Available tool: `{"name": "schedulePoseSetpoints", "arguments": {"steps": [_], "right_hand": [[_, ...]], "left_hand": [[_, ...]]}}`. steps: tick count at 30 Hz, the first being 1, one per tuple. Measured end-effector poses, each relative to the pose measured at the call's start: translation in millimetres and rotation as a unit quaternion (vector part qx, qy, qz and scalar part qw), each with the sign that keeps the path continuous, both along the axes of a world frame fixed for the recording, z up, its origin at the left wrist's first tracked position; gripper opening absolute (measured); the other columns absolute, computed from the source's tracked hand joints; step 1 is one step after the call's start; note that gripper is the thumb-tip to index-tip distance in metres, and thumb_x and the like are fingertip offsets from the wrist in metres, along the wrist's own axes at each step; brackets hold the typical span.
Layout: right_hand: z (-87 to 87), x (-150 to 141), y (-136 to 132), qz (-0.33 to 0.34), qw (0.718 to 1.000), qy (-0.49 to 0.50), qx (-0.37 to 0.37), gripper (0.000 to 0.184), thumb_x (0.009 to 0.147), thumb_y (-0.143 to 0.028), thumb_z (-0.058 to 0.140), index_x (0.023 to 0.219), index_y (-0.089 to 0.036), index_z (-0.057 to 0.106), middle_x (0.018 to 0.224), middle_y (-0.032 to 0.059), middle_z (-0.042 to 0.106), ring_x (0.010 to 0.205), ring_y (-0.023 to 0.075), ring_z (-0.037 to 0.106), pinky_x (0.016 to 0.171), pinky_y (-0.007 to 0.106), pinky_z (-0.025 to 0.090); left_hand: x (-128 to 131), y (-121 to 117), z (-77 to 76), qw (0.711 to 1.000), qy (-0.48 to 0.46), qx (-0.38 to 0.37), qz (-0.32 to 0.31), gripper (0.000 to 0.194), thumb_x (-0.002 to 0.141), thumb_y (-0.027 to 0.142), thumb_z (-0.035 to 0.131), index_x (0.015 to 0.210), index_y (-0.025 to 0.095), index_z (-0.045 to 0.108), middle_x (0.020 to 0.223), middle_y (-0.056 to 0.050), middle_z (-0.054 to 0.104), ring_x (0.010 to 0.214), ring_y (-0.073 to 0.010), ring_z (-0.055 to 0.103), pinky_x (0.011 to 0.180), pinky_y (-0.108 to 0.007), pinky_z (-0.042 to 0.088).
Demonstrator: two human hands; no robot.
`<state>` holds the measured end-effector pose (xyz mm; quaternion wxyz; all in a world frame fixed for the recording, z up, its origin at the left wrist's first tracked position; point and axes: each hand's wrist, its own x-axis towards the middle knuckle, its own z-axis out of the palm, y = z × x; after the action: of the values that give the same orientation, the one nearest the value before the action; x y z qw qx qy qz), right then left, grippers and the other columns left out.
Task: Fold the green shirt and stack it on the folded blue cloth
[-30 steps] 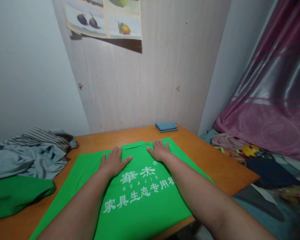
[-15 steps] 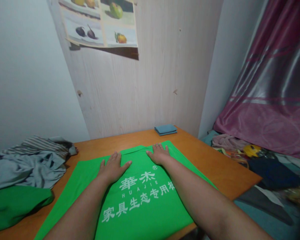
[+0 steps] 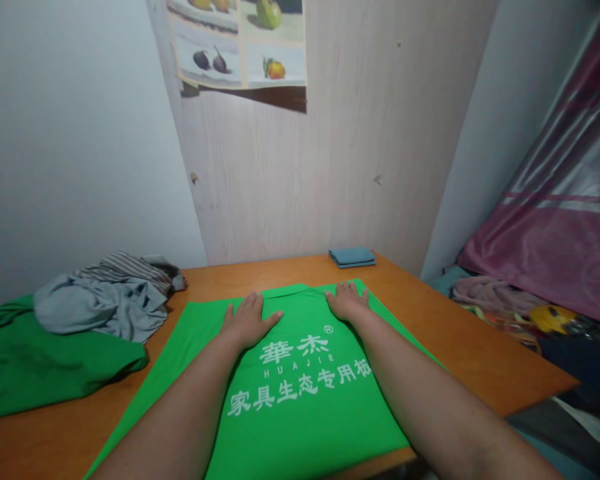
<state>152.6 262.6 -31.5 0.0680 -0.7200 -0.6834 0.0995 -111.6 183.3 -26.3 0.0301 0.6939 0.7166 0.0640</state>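
A bright green shirt [image 3: 300, 427] with white printed lettering lies spread on an orange-brown wooden table [image 3: 460, 333], its collar edge at the far side. My left hand [image 3: 250, 321] rests flat on the upper left of the shirt, thumb spread to the right. Near the upper right corner, my right hand [image 3: 349, 303] also lies flat on the cloth, fingers stretched out. Neither hand grips anything. My forearms cover parts of the shirt's sides.
A folded blue-grey cloth [image 3: 353, 257] sits at the table's back edge. On the left are heaped a grey garment [image 3: 103, 303], a striped one [image 3: 125, 267] and another green garment [image 3: 60, 363]. A pink curtain [image 3: 545, 247] hangs at right above piled clothes.
My view has turned left, so everything sits further right in the picture. Both hands stay flat on nearly the same parts of the shirt.
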Motion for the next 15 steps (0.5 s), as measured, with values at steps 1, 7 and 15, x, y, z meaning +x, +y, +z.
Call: {"name": "schedulePoseSetpoints", "arguments": {"steps": [1,7,15], "right_hand": [[-0.4,1,1,-0.004,1.000,0.000,0.008,0.073,0.101,-0.055,0.025,0.159,-0.011,0.029,0.167,0.0143,0.020,0.155,0.0307,0.012,0.121,0.061,0.005],[-7.3,0,2,0.074,0.996,-0.005,0.053,0.075,0.101,-0.058,0.023,0.158,-0.009,0.032,0.166,0.0161,0.023,0.155,0.0307,0.013,0.122,0.056,0.006],[-15.2,-1,7,0.084,0.996,-0.030,0.023,0.076,0.100,-0.059,0.023,0.158,-0.012,0.031,0.167,0.0150,0.022,0.155,0.0311,0.013,0.122,0.060,0.007]], "left_hand": [[0,0,0.1,1.000,-0.001,0.000,-0.001,0.098,0.087,0.082,0.024,0.159,0.016,0.028,0.167,-0.016,0.017,0.155,-0.0336,0.017,0.121,-0.063,0.014],[1,2,-1.6,1.000,-0.013,-0.004,0.000,0.102,0.086,0.084,0.023,0.160,0.014,0.026,0.167,-0.016,0.014,0.155,-0.0338,0.014,0.120,-0.064,0.012],[3,-5,4.5,1.000,-0.017,-0.025,-0.005,0.100,0.087,0.082,0.023,0.160,0.014,0.023,0.168,-0.015,0.013,0.156,-0.0323,0.012,0.122,-0.062,0.009]]}}
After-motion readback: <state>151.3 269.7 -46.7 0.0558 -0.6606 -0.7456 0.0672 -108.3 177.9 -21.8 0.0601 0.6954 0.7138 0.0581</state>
